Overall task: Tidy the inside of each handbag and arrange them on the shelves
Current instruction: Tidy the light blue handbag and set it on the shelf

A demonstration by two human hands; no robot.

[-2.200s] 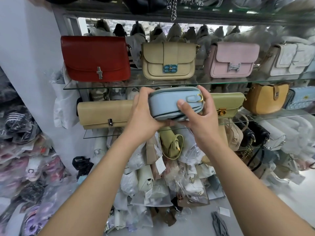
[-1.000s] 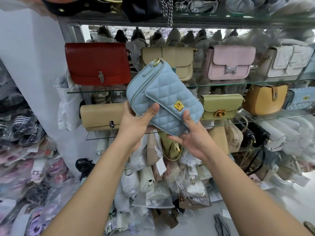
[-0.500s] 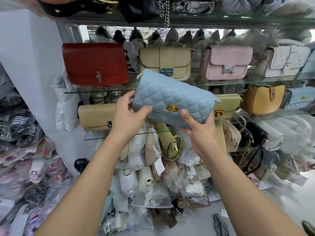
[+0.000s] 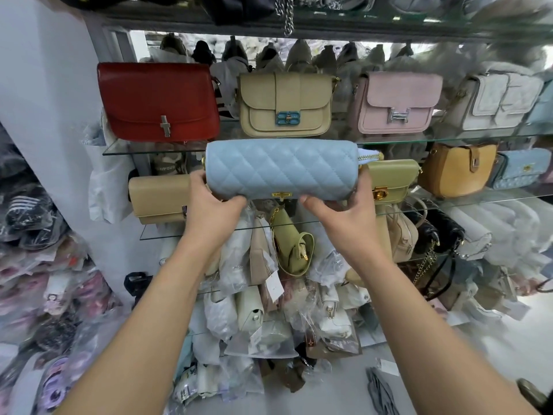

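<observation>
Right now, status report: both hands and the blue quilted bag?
Left hand, right hand: each grips one end of light-blue quilted handbag. Bag level, between beige flap bag and olive-green flap bag. Space behind it hidden.

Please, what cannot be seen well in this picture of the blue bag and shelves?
Head view, inside of the blue bag: only its quilted outside shows.
Head view, whether it rests on the glass shelf: the left hand and right hand cover that spot.
Head view, olive bag: its left part is behind the blue bag.
Head view, top-shelf bags: cut off by the upper edge.
</observation>
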